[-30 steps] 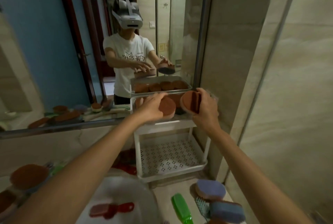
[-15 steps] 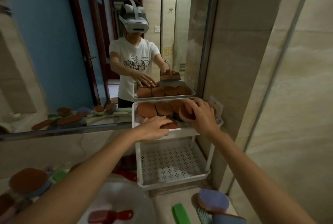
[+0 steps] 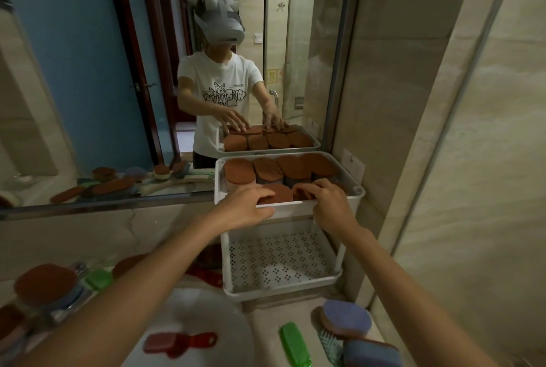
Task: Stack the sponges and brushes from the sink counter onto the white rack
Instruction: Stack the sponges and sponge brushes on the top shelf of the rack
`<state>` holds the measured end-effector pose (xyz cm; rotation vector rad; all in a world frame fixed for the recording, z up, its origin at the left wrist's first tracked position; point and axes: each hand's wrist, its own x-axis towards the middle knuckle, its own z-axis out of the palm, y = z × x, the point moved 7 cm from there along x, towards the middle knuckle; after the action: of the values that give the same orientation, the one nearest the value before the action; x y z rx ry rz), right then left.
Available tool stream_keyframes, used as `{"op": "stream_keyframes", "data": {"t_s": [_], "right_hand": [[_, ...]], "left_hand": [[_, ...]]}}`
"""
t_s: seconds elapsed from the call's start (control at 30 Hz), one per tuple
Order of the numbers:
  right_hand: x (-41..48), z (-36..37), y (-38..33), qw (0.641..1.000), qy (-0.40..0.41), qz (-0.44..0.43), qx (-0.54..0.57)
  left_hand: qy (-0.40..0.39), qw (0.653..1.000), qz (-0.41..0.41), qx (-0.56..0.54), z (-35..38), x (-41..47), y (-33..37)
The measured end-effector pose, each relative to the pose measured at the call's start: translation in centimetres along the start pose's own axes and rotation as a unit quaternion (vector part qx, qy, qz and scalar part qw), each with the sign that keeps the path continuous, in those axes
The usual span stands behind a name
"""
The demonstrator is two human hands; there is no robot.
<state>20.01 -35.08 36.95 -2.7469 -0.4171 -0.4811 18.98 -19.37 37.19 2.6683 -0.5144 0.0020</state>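
White plastic makes the rack (image 3: 288,213), which stands on the counter (image 3: 298,312) at the right end of the mirror (image 3: 88,71), against the tiled wall. It has two levels. On the top level a row of brown-topped sponges (image 3: 280,170) stands along the far side, four of them side by side and touching. Nearer to the front rim lie two more brown sponges.

At the near left of that level the left hand (image 3: 246,208) lies flat over the front rim, with its fingers spread and resting on the left front sponge (image 3: 279,192). It presses on it more than it grips it. Close to it on the right, the right hand (image 3: 328,202) is curled, its fingertips bent down onto the right front sponge (image 3: 301,193); I cannot tell if the fingers close around it.

Below, the lower level (image 3: 280,260) of the rack is a perforated tray with nothing on it.

More things remain on the counter. At the near right lie a green brush (image 3: 294,344), a purple sponge (image 3: 345,319), a blue sponge (image 3: 370,353) and a pale green brush (image 3: 329,344) between them. A red brush (image 3: 180,343) lies in the white sink (image 3: 206,316). On the far left side a large brown sponge (image 3: 44,284) and a small green item (image 3: 99,278) are blurred.
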Motion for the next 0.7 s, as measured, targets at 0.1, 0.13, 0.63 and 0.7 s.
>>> {"op": "stream_keyframes", "data": {"t_s": [0.1,0.13,0.63,0.7], "right_hand": [[-0.3,-0.1,0.0,1.000,0.012,0.007,-0.011],[-0.4,-0.1,-0.1,1.000,0.013,0.007,-0.013],[-6.9,-1.7,-3.7,0.977,0.158,-0.041,0.135],[-9.6,-0.8,-3.3,0.972,0.178,-0.013,0.154]], "left_hand": [[0.017,1.000,0.002,-0.007,0.1,0.2,0.3],[0.022,1.000,0.000,-0.007,0.2,0.2,0.2],[0.280,0.950,-0.024,-0.139,-0.6,-5.6,1.7],[0.297,0.936,-0.036,-0.184,1.2,-7.7,1.2]]}}
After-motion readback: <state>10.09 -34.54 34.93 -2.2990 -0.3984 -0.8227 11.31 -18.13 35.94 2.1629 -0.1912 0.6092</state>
